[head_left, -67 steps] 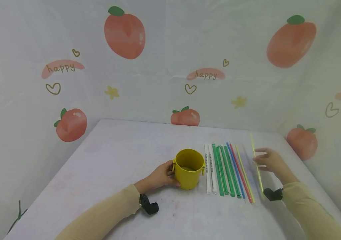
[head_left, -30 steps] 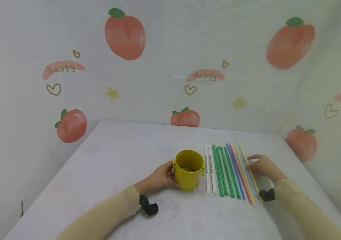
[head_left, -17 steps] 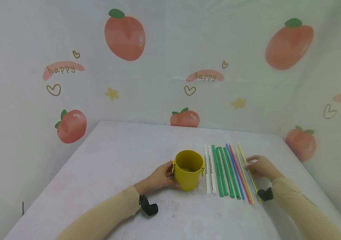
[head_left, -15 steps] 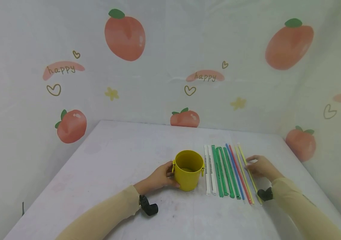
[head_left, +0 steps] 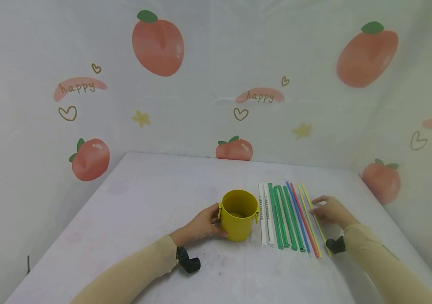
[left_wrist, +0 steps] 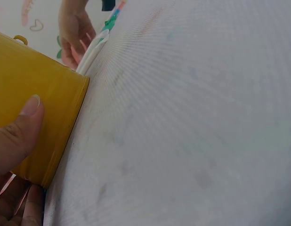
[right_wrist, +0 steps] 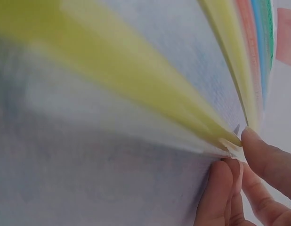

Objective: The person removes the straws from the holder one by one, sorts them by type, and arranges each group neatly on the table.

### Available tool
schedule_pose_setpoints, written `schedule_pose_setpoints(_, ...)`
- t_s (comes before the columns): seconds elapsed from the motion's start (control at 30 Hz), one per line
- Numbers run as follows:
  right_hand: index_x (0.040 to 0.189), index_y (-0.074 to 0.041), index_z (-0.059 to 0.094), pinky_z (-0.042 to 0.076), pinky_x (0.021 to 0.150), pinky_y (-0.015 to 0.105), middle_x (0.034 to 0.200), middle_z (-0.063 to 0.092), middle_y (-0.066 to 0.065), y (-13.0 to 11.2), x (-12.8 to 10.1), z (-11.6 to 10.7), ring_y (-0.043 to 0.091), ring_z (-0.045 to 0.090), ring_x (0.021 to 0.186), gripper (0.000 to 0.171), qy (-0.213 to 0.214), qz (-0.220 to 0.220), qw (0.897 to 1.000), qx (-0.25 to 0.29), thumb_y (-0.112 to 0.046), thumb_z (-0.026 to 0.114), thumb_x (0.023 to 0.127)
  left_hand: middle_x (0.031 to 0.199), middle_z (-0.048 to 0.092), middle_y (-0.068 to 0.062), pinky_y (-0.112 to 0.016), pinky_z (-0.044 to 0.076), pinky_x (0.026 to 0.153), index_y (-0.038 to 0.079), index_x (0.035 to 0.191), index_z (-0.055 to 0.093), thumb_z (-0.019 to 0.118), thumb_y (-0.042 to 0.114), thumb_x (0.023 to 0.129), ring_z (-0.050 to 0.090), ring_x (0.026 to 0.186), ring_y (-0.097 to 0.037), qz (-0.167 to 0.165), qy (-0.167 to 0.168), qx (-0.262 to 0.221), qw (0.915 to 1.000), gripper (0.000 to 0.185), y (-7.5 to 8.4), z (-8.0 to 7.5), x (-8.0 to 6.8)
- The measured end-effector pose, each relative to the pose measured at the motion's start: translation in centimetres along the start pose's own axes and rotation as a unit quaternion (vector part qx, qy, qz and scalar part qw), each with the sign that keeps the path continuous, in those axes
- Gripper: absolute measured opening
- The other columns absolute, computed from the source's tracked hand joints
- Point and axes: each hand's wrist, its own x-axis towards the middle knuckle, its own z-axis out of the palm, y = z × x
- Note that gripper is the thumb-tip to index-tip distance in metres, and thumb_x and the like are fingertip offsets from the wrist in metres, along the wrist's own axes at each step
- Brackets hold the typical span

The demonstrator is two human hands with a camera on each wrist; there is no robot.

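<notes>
A small yellow bucket point(head_left: 238, 230) with side handles stands upright on the table. My left hand point(head_left: 203, 223) grips its left side; in the left wrist view the thumb point(left_wrist: 24, 136) presses its wall and the other fingers go round it. At the right end of a row of straws, my right hand point(head_left: 330, 211) pinches a yellow straw point(head_left: 322, 233) in a clear wrapper. In the right wrist view, the wrapped straw point(right_wrist: 136, 80) runs to my fingertips, and part of the grip is hidden. Another yellow straw point(head_left: 307, 211) lies just left of it.
Left of the yellow straws lie a red straw point(head_left: 305, 219), a blue straw point(head_left: 299, 217), several green-wrapped straws point(head_left: 288, 219) and two white-wrapped straws point(head_left: 263, 228), roughly parallel. A fruit-print cloth point(head_left: 200, 105) hangs behind the white-covered table point(head_left: 162, 181).
My right hand has moved left and lowered the yellow straw from a raised position to beside the other yellow one. Little differs over the last half second. My left hand stays on the bucket.
</notes>
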Motion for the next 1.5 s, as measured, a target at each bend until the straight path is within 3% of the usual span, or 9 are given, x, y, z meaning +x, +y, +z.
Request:
schedule_pose_setpoints(0.43,0.135,0.008,0.040,0.059,0.071,0.031,0.124,0.049,0.033,-0.16,0.06,-0.04,0.021,0.063,0.085,0.060,-0.004,0.006,1.000,-0.008,-0.014,0.069,0.087,0.146,0.046,-0.006,-0.042,0.038,0.114,0.011,0.143,0.040,0.083,0.009,0.075,0.041,0.138,-0.027,0.000,0.002,0.000,1.0000,0.081,0.00,0.01,0.01)
schedule_pose_setpoints(0.8,0.134,0.010,0.041,0.060,0.078,0.036,0.116,0.059,0.031,-0.23,-0.15,-0.19,0.024,0.065,0.089,0.060,-0.011,-0.002,1.000,-0.006,-0.015,0.069,0.088,0.146,0.046,-0.007,-0.043,0.038,0.113,0.012,0.143,0.040,0.083,0.010,0.075,0.042,0.137,-0.028,-0.007,0.002,-0.001,1.0000,0.081,0.07,0.03,0.00)
schedule_pose_setpoints(1.2,0.133,0.009,0.043,0.060,0.080,0.039,0.117,0.056,0.029,-0.12,-0.02,-0.31,0.028,0.063,0.093,0.059,-0.008,0.000,1.000,-0.013,-0.019,0.071,0.088,0.143,0.048,-0.008,-0.044,0.038,0.114,0.012,0.144,0.040,0.082,0.009,0.076,0.043,0.137,-0.029,-0.002,-0.003,-0.017,0.9998,0.080,0.00,0.00,-0.01)
schedule_pose_setpoints(1.5,0.134,0.009,0.041,0.059,0.076,0.033,0.112,0.056,0.026,-0.14,-0.17,-0.60,0.025,0.061,0.091,0.060,-0.011,0.004,1.000,-0.003,-0.018,0.069,0.089,0.144,0.048,-0.008,-0.044,0.038,0.114,0.011,0.143,0.040,0.082,0.009,0.076,0.043,0.137,-0.029,-0.002,-0.001,-0.010,0.9999,0.079,-0.06,0.00,-0.03)
